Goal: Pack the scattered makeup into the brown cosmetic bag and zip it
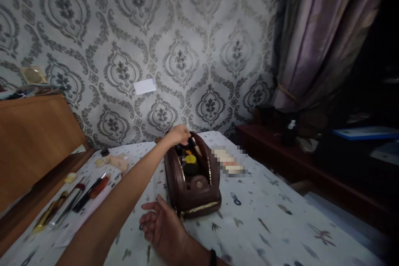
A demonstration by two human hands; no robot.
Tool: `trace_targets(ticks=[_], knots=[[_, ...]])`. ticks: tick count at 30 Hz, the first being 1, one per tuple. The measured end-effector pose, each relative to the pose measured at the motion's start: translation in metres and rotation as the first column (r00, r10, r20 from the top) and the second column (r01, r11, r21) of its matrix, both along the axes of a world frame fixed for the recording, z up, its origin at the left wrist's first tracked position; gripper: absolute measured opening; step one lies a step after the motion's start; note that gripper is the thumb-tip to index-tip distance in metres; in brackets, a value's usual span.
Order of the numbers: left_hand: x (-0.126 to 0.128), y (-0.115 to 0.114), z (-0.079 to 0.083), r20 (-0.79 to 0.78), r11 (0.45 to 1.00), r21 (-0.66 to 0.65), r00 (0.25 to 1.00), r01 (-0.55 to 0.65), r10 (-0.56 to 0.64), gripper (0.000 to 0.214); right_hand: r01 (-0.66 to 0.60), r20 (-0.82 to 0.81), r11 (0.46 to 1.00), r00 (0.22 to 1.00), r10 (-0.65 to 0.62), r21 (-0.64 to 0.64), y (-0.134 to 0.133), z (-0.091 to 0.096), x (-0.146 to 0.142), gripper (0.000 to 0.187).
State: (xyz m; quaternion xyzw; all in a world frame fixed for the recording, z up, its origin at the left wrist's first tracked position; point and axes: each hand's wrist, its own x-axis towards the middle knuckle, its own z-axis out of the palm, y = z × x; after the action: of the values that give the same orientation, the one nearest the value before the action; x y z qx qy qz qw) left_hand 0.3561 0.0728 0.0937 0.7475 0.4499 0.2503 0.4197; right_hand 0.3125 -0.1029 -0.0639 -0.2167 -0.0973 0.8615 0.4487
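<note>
The brown bag [199,200] sits unzipped on the bed [249,208], its back end near the far edge, directly under the left hand [179,134]. That grip is bunched; I cannot quite tell whether it pinches anything. The right hand [163,228], loosely half-open, hovers or rests near the bag's front-left corner.

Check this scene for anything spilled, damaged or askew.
The white rectangle on the wall looks slightly tilted, its right end higher than its left. The item right of the bag is pixelated, so its condition cannot be told. No spill or damage stands out elsewhere.
</note>
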Motion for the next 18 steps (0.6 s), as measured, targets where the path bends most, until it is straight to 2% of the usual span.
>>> trace_targets(ticks=[5,8,10,13,16,18], knots=[[-0.032,-0.016,0.028,0.174,0.987,0.148,0.984,-0.061,0.035,0.01,0.002,0.007,1.0,1.0,-0.002,-0.025,-0.002,0.006,0.002,0.05],[-0.064,-0.03,0.022,0.314,0.95,0.286,0.949,-0.125,0.03,0.01,-0.008,0.02,1.0,1.0,0.008,-0.03,0.0,0.005,0.003,0.049],[-0.089,-0.041,0.004,0.361,0.915,0.363,0.932,-0.178,0.038,0.011,-0.019,0.027,1.0,0.999,0.019,-0.019,0.002,0.004,0.003,0.048],[-0.128,-0.063,-0.04,0.279,0.867,0.435,0.952,-0.243,0.126,0.016,-0.04,0.019,0.999,0.999,0.04,0.009,0.003,0.002,0.004,0.044],[-0.162,-0.088,-0.088,-0.029,0.836,0.505,0.964,-0.215,0.265,0.02,-0.039,0.017,0.999,0.999,0.038,0.027,0.003,0.002,0.005,0.039],[-0.18,-0.103,-0.113,-0.232,0.784,0.602,0.905,-0.154,0.356,0.021,-0.036,0.027,0.999,0.999,0.035,0.033,0.002,0.003,0.005,0.036]])
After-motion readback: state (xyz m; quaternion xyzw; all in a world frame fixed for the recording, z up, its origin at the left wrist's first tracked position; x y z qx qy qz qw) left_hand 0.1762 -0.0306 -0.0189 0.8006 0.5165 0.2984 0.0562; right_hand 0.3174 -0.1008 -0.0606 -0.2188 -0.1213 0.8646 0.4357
